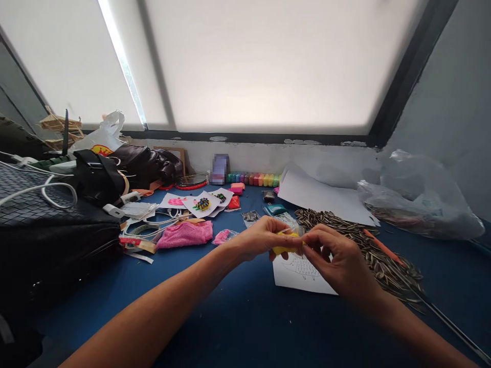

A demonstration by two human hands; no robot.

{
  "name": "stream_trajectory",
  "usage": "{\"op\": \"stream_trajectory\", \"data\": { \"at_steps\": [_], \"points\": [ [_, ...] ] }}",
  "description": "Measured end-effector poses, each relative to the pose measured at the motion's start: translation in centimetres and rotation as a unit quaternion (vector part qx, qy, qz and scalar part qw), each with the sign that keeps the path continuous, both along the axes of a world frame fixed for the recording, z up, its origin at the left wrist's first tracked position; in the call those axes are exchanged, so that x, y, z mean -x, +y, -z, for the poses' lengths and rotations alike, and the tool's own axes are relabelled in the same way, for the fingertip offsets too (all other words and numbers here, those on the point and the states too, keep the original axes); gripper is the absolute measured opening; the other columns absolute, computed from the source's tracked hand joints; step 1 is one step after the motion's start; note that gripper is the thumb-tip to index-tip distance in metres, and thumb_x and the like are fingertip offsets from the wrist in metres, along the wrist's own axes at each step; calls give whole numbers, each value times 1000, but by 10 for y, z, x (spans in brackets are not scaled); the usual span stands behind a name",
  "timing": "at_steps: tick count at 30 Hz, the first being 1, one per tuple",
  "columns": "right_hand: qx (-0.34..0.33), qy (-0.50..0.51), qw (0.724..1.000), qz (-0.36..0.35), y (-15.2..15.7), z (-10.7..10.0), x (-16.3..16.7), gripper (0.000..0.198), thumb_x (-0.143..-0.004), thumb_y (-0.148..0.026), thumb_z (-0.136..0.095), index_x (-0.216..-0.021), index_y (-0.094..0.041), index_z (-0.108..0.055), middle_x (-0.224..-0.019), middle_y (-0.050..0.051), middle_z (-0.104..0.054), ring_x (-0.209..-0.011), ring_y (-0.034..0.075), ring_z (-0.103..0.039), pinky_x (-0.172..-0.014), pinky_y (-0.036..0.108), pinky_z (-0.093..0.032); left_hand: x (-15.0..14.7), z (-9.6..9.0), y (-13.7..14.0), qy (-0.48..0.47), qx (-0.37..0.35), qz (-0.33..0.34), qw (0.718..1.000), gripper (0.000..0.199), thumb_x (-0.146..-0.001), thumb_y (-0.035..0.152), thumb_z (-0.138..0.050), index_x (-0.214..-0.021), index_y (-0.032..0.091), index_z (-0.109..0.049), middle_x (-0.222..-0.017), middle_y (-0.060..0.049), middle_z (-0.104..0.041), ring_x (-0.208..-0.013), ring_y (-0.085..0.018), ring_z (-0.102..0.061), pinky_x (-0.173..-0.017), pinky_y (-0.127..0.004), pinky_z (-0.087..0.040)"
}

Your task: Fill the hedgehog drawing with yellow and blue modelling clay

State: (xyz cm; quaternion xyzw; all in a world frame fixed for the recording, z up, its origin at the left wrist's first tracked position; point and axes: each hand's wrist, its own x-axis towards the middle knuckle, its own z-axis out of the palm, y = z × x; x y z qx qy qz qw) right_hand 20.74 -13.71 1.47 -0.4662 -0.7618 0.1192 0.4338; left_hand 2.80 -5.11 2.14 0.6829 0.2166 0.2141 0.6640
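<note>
A small yellow packet of what looks like modelling clay (284, 249) in clear wrapping is held up above the blue table. My left hand (266, 237) is closed around it, thumb on top and fingers underneath. Thumb and fingertips of my right hand (337, 258) pinch the packet's right end, where the wrapping shows. Below the hands lies a white sheet with a pencil drawing (303, 271), partly covered by them. Right behind my right hand spreads a heap of striped sunflower seeds (345, 225).
Finished-looking clay pictures on paper (203, 203), a pink cloth (186, 234) and cables lie left. Coloured clay packs (257, 179) line the wall. White sheets (326, 197) and a plastic bag (425, 204) are at right, with an orange-handled tool (383, 248) across the seeds. A black bag (57, 230) stands left.
</note>
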Motion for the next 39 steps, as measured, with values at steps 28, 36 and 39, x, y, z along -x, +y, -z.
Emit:
{"op": "stream_trajectory", "data": {
  "at_steps": [28, 36, 39],
  "points": [
    [-14, -17, 1000, -2, 4, -3, -6, 16, -93, -30, -60, -93, -24, -76, -83, 4, -65, -66, 14, -59, -52, 26, -46, 0, -4, -3, 29, 17, -20, 999, 51, -66, 60, -81, -78, 13, -65, -76, -4, -67, -64, -12, -62, -44, -18, -39],
    [40, -31, 999, -14, 7, -7, -8, 19, -92, -35, -62, -97, -24, -76, -81, 3, -70, -61, 13, -59, -48, 25, -46, -1, 2, 0, 30, 45, -15, 998, 52, -59, 58, -85, -72, 12, -63, -73, -3, -66, -63, -12, -62, -44, -18, -38],
    [42, -30, 998, -18, 7, -7, -10, 20, -93, -37, -61, -99, -25, -76, -82, 3, -70, -61, 13, -60, -49, 25, -46, 0, 2, 2, 23, 51, -9, 998, 53, -58, 58, -85, -70, 12, -62, -72, -2, -65, -61, -11, -61, -43, -19, -36]
  ]
}}
